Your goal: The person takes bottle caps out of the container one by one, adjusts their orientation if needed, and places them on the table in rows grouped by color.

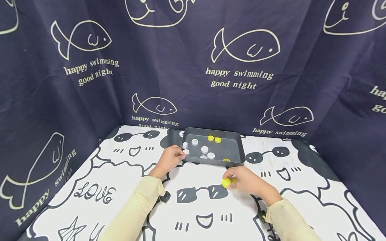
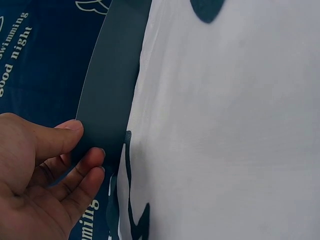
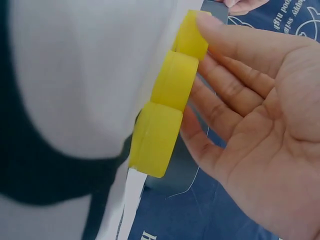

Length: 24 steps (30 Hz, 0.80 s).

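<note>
My left hand (image 1: 171, 159) grips the near left corner of a dark grey rectangular tray (image 1: 243, 150), thumb at the rim and fingers curled below it in the left wrist view. Several white bottle caps (image 1: 204, 149) lie in the tray's left and middle part, one with a green mark. A few yellow caps (image 1: 210, 138) also lie inside, two at the back and one by the front wall. In front of the tray my right hand (image 1: 245, 180) pinches a yellow cap (image 3: 192, 35). Two more yellow caps (image 3: 156, 140) line up against it, along the fingers.
White cloth (image 1: 193, 177) with black cartoon drawings covers the table. A dark blue curtain (image 1: 193, 67) with fish prints hangs behind the tray and on both sides.
</note>
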Motion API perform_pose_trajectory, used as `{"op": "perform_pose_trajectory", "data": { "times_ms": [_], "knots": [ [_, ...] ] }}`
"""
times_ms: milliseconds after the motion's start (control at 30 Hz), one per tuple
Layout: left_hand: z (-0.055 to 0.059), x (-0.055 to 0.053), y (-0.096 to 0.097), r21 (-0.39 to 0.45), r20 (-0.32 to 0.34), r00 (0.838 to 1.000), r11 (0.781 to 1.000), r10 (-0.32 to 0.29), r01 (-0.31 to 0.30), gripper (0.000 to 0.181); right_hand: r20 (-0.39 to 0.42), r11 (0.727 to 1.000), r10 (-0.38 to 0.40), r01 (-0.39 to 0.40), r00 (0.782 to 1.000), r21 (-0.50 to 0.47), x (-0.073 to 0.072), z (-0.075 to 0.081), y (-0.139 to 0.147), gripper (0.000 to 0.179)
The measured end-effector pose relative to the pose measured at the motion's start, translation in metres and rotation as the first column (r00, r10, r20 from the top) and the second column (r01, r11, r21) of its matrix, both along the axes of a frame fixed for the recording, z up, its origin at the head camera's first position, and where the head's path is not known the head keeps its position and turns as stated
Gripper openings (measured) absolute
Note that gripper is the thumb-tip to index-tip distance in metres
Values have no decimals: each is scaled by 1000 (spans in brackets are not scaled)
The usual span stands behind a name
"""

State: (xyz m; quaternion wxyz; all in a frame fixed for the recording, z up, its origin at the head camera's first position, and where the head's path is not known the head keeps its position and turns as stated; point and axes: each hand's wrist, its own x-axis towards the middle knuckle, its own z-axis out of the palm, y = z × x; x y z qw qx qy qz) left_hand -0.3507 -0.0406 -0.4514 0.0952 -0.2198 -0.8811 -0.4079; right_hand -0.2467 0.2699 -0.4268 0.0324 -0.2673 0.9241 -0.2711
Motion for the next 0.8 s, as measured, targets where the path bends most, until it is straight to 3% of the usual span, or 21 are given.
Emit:
{"op": "perform_pose_trajectory", "data": {
  "times_ms": [167, 500, 800],
  "knots": [
    [1, 0, -1, 5, 13, 1000, 1000, 1, -1, 9, -31, 1000, 29, -29, 999, 4, -1, 0, 1, 30],
    [-1, 1, -1, 5, 22, 1000, 1000, -19, 19, 10, 9, 1000, 1, -1, 1000, 8, 1, -1, 2, 32],
    [0, 2, -1, 0, 27, 1000, 1000, 0, 0, 11, 1, 1000, 3, -3, 1000, -3, -1, -3, 3, 34]
  ]
}}
